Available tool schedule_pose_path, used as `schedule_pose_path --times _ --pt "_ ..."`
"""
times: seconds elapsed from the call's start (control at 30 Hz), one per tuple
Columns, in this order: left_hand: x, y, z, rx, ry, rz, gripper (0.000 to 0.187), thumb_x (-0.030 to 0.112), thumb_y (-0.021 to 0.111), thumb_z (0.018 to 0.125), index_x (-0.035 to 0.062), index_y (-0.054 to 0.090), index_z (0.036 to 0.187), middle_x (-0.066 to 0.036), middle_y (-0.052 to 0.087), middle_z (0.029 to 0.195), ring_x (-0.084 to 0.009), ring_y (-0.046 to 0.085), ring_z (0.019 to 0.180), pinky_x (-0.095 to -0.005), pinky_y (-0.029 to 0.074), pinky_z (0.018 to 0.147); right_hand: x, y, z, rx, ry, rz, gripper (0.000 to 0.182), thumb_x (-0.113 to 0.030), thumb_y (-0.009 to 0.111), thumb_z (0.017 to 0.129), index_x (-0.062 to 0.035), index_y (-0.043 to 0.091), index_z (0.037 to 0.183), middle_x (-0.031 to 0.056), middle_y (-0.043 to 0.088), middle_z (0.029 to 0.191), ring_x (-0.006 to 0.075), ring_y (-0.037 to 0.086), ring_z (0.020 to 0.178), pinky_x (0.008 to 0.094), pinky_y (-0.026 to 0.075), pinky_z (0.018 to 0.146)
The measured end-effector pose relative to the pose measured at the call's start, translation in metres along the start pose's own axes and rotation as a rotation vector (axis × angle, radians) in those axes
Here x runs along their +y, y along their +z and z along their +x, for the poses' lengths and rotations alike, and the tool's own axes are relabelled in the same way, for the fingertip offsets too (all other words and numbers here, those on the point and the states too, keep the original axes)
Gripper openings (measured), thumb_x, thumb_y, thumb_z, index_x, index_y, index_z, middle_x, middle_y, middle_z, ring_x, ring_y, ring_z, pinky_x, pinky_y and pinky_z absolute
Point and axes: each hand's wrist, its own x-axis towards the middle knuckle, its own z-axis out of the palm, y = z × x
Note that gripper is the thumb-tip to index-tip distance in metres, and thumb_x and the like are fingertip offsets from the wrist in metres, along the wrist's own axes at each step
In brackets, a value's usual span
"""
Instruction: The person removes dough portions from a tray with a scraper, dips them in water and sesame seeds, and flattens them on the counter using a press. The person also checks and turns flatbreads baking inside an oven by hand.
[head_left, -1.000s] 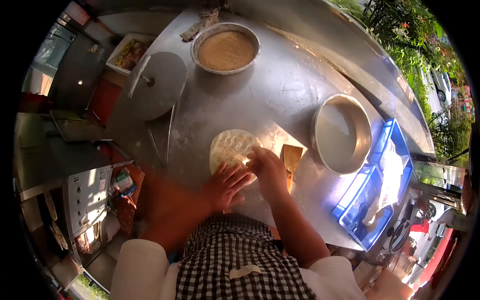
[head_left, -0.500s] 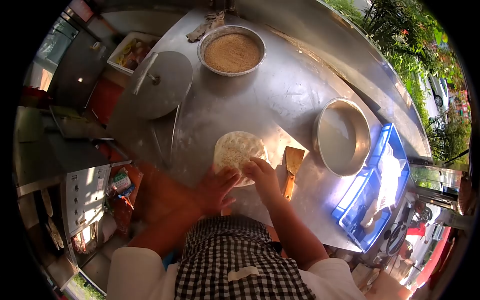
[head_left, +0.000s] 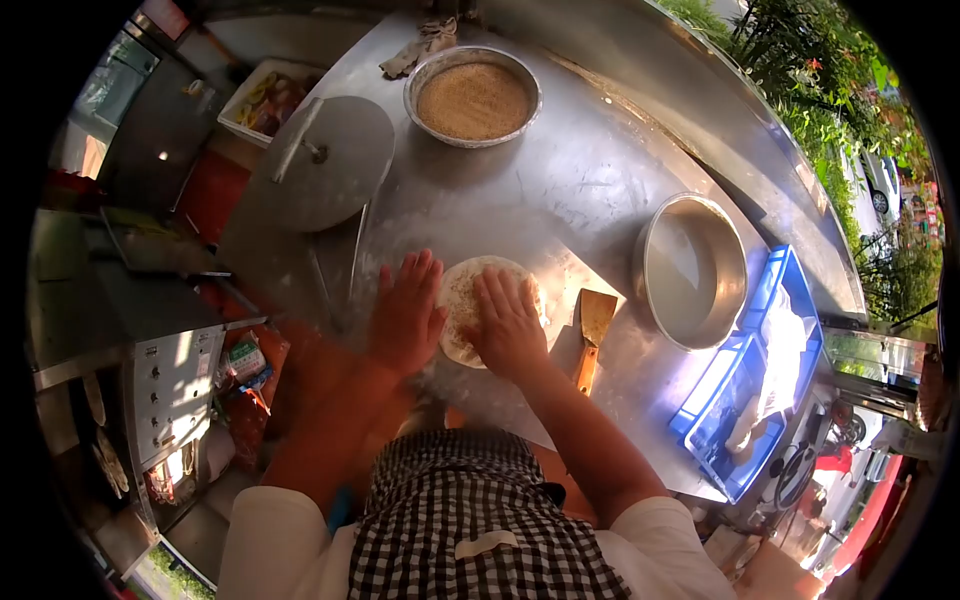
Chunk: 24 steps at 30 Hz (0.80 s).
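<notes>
A round flat piece of dough with brownish specks lies on the steel table in front of me. My right hand rests flat over its right part, fingers stretched out and pointing away from me. Just off the dough's left edge is my left hand, palm down and fingers extended, holding nothing. To the right of the dough lies a scraper with a wide metal blade and an orange handle. Part of the dough is hidden under my right hand.
A bowl of brown crumbs or seeds stands at the back. At right are a metal basin and a blue crate holding pale, bag-like material. A round lid with a handle lies left, near a white box of food.
Both hands have gone from bent fingers at the dough's near edge to flat, outstretched ones. My right hand moved forward onto the dough; my left shifted left and forward, off it.
</notes>
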Motion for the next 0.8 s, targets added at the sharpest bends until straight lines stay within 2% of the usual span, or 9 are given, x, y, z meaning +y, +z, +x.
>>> schedule_pose_path --times 0.13,0.23,0.33,0.43,0.53,0.63,0.67,0.77,0.8 --pt "-0.036 0.018 -0.016 0.13 -0.066 -0.005 0.068 0.03 0.062 0.103 0.0013 0.041 0.161 -0.023 0.038 0.17 -0.0445 0.037 0.156 -0.0633 0.023 0.129 -0.014 -0.018 0.021 0.044 -0.053 -0.021 0.084 -0.056 0.053 0.107 -0.0006 0.034 0.167 0.018 0.029 0.176 0.0362 0.022 0.165 0.0559 0.011 0.134" --pt "-0.045 0.019 -0.025 0.121 -0.062 -0.047 0.065 0.029 0.061 0.103 0.0014 0.044 0.159 -0.022 0.041 0.168 -0.0442 0.038 0.155 -0.0617 0.025 0.128 -0.006 0.011 0.03 -0.004 -0.089 -0.099 0.086 -0.057 0.053 0.106 -0.0001 0.033 0.167 0.0187 0.029 0.176 0.0363 0.021 0.165 0.0558 0.01 0.134" --pt "-0.049 0.021 -0.029 0.124 -0.039 -0.045 0.063 0.029 0.062 0.103 0.0021 0.047 0.157 -0.022 0.045 0.166 -0.0439 0.039 0.155 -0.0598 0.026 0.129 -0.016 0.006 0.036 0.019 -0.103 -0.044 0.086 -0.056 0.053 0.106 0.0001 0.033 0.167 0.0185 0.029 0.176 0.0359 0.021 0.166 0.0562 0.009 0.134" --pt "-0.043 0.021 -0.025 0.148 -0.056 -0.025 0.062 0.029 0.062 0.102 0.0024 0.049 0.156 -0.021 0.047 0.164 -0.0428 0.041 0.154 -0.0593 0.026 0.129 -0.025 0.009 0.032 -0.055 -0.09 -0.041 0.085 -0.055 0.053 0.106 0.0003 0.033 0.167 0.0189 0.028 0.177 0.035 0.021 0.166 0.0556 0.009 0.135" --pt "-0.045 0.018 -0.025 0.141 -0.068 -0.046 0.061 0.029 0.063 0.101 0.0021 0.051 0.155 -0.02 0.048 0.164 -0.0417 0.042 0.154 -0.0584 0.027 0.129 -0.044 0.001 0.02 -0.047 -0.157 -0.002 0.086 -0.051 0.062 0.103 0.002 0.035 0.165 0.0213 0.034 0.173 0.0384 0.026 0.164 0.0578 0.017 0.133" --pt "-0.048 0.026 -0.023 0.182 -0.058 -0.041 0.06 0.028 0.063 0.101 0.0024 0.052 0.154 -0.019 0.05 0.163 -0.0408 0.043 0.154 -0.0578 0.027 0.129 -0.035 0.023 0.007 -0.16 -0.18 -0.041 0.083 -0.052 0.053 0.107 0.001 0.031 0.167 0.0207 0.026 0.177 0.0355 0.018 0.167 0.0545 0.008 0.135" --pt "-0.048 0.025 -0.02 0.183 -0.057 -0.036 0.059 0.028 0.063 0.101 0.0024 0.053 0.154 -0.019 0.05 0.163 -0.0407 0.043 0.154 -0.0577 0.028 0.129 -0.041 0.017 0.007 -0.161 -0.119 0.071 0.081 -0.048 0.056 0.107 0.0002 0.033 0.167 0.0205 0.027 0.177 0.0361 0.018 0.166 0.0537 0.011 0.135" --pt "-0.045 0.021 -0.023 0.16 -0.065 -0.03 0.059 0.028 0.063 0.101 0.0027 0.053 0.154 -0.019 0.05 0.163 -0.0404 0.043 0.153 -0.0573 0.028 0.128 -0.063 -0.022 0.001 -0.151 -0.12 0.391 0.078 -0.044 0.059 0.106 0.0003 0.034 0.166 0.0215 0.027 0.176 0.0374 0.022 0.165 0.0537 0.017 0.134" --pt "-0.045 0.022 -0.024 0.153 -0.071 -0.028 0.059 0.028 0.063 0.101 0.0028 0.053 0.154 -0.019 0.05 0.163 -0.0402 0.044 0.153 -0.0572 0.028 0.128 -0.072 -0.037 -0.002 -0.141 -0.05 0.54 0.071 -0.042 0.057 0.11 0.0016 0.04 0.162 0.0236 0.044 0.166 0.0388 0.046 0.152 0.0529 0.037 0.126"
